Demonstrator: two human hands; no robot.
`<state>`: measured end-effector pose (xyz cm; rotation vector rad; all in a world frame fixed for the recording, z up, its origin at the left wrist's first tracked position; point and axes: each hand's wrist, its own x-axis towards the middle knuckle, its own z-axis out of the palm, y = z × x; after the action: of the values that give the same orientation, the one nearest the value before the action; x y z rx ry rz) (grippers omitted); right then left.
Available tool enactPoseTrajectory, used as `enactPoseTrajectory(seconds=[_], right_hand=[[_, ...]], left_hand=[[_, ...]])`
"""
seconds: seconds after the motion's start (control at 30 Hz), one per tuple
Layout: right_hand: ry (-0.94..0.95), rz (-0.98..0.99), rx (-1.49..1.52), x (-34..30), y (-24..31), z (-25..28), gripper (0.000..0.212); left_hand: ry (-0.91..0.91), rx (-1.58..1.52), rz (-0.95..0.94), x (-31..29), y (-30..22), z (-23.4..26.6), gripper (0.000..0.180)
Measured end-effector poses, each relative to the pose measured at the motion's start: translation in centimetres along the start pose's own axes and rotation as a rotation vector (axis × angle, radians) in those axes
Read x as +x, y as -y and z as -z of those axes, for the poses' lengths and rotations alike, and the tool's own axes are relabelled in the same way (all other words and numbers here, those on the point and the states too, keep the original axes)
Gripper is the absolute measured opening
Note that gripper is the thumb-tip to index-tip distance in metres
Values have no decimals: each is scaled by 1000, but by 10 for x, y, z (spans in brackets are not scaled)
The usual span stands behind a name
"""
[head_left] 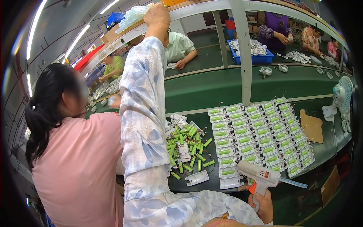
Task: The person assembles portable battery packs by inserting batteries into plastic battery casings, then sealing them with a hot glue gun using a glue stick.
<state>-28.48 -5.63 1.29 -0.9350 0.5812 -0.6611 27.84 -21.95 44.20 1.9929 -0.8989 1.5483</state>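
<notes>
My left arm is raised high, and my left hand [157,16] is closed at the shelf's edge beside a pile of translucent glue sticks [132,18]. What its fingers hold is hidden. At the lower right my right hand [263,204] grips the handle of a white glue gun [259,173]. A clear bluish glue stick [294,183] pokes out of the gun's back end. Beyond the gun, white plastic casings [245,140] with green battery cells lie in rows. Left of them is a heap of loose green cells [187,145] with thin wires.
An empty white casing [197,178] lies near the front edge. A person in pink [75,166] sits close on my left. A shelf post [242,56] rises behind the rows. A cardboard piece [311,128] and a small fan [342,94] are at right. Other people work across the belt.
</notes>
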Motion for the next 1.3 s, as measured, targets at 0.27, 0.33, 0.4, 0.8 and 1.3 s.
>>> enactPoseTrajectory(seconds=[0.27,0.33,0.4,0.8,1.3], right_hand=[[14,-28,-11,0,-6,5,51],[-23,12,23,-2,-11,8,53],[34,-82,19,-7,-14,22,42],[29,-47,143,2,6,-3,41],[49,-162,286,-14,-27,18,51]], left_hand=[[-28,8,33,-8,9,19,30],[-421,-491,-39,-4,15,11,27],[-596,-560,64,1,44,14,25],[-524,-357,722,-34,233,22,21],[-179,-32,553,-33,262,-10,24]])
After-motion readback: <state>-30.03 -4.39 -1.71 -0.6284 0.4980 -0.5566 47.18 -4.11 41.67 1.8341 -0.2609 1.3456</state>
